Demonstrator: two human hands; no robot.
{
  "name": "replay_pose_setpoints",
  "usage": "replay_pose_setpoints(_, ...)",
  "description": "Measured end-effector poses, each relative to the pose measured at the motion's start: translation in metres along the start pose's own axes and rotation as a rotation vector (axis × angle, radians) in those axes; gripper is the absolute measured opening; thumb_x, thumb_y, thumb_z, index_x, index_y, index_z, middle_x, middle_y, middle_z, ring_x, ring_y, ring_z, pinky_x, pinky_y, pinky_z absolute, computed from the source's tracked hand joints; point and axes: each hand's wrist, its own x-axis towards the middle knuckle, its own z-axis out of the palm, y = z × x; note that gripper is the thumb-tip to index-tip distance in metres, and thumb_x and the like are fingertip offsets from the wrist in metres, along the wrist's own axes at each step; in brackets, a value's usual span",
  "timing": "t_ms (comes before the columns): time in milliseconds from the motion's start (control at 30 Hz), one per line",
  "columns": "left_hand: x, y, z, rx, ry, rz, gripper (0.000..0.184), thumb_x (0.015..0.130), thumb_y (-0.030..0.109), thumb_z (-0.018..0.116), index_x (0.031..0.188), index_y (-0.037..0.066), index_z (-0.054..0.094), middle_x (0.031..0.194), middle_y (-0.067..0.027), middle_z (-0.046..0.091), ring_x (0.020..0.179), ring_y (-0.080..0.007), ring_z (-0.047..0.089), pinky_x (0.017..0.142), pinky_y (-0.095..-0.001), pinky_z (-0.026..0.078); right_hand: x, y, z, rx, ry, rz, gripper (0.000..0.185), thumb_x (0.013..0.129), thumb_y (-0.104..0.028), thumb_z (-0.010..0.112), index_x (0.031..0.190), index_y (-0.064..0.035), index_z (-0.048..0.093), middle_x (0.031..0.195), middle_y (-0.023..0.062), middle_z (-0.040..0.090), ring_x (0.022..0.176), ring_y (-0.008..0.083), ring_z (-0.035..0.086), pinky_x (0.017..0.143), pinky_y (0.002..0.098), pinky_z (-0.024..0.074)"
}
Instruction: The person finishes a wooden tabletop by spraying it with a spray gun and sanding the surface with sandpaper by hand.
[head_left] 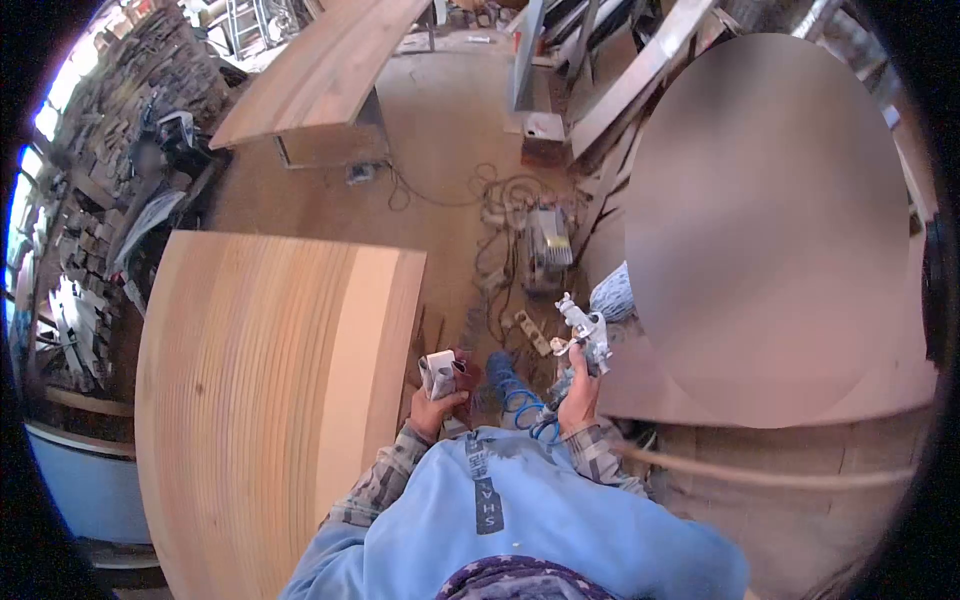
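Note:
My left hand point(436, 412) is closed around a small pale block-like object point(438, 374) with dark sides, near the right edge of a striped wooden panel point(250, 370). In my right hand point(579, 400) is a whitish metal spray gun point(586, 335), held upright, its fingers wrapped round the handle. A coiled blue hose point(530, 408) hangs just left of that hand. Behind the spray gun shows a white, net-patterned object point(613, 293).
Ahead on the floor stands a compressor-like machine point(548, 240) amid tangled cables point(490, 190). A second wooden panel point(320, 75) rests on a frame farther off. Scrap wood point(110, 130) is piled at left. A blurred oval hides much of the right side.

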Motion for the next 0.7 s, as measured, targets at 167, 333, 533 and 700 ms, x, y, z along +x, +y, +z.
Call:
replay_pose_setpoints(167,0.122,0.072,0.055,0.004,0.021,-0.033,0.043,0.075,0.012,0.082,0.115,0.004,0.066,0.108,-0.0026,0.067,0.096,-0.0158,0.062,0.085,-0.0335,0.050,0.117,-0.073,0.020,0.015,0.018,-0.045,0.043,0.100,-0.043,0.055,0.116,-0.0038,0.061,0.087,0.0060,0.066,0.073,0.0125,0.060,0.068,0.0290,0.0502)
replay_pose_setpoints(333,0.225,0.122,0.093,-0.152,0.101,0.118,0.045,0.075,0.013,0.082,0.116,0.004,0.065,0.109,-0.0051,0.069,0.098,-0.0165,0.064,0.089,-0.0324,0.049,0.222,-0.071,0.009,0.156,-0.067,0.144,0.037,0.097,-0.042,0.060,0.110,-0.0077,0.057,0.067,0.0029,0.056,0.056,0.0138,0.055,0.054,0.0284,0.0468)
replay_pose_setpoints(533,0.339,0.147,0.073,-0.280,0.197,0.032,0.032,0.076,0.007,0.078,0.105,0.003,0.067,0.098,-0.0073,0.070,0.080,-0.0196,0.068,0.070,-0.0337,0.056,0.329,-0.071,0.043,0.240,-0.008,0.046,0.036,0.097,-0.041,0.062,0.109,-0.0082,0.055,0.068,0.0006,0.051,0.051,0.0129,0.045,0.051,0.0325,0.0415)
replay_pose_setpoints(700,0.472,0.184,0.025,-0.377,0.264,0.056,0.036,0.077,0.004,0.075,0.112,0.003,0.064,0.095,-0.0063,0.069,0.080,-0.0219,0.067,0.071,-0.0377,0.057,0.435,-0.060,0.092,0.207,0.006,-0.026,0.039,0.097,-0.040,0.062,0.118,-0.0077,0.053,0.080,0.0021,0.055,0.053,0.0128,0.047,0.051,0.0328,0.0425)
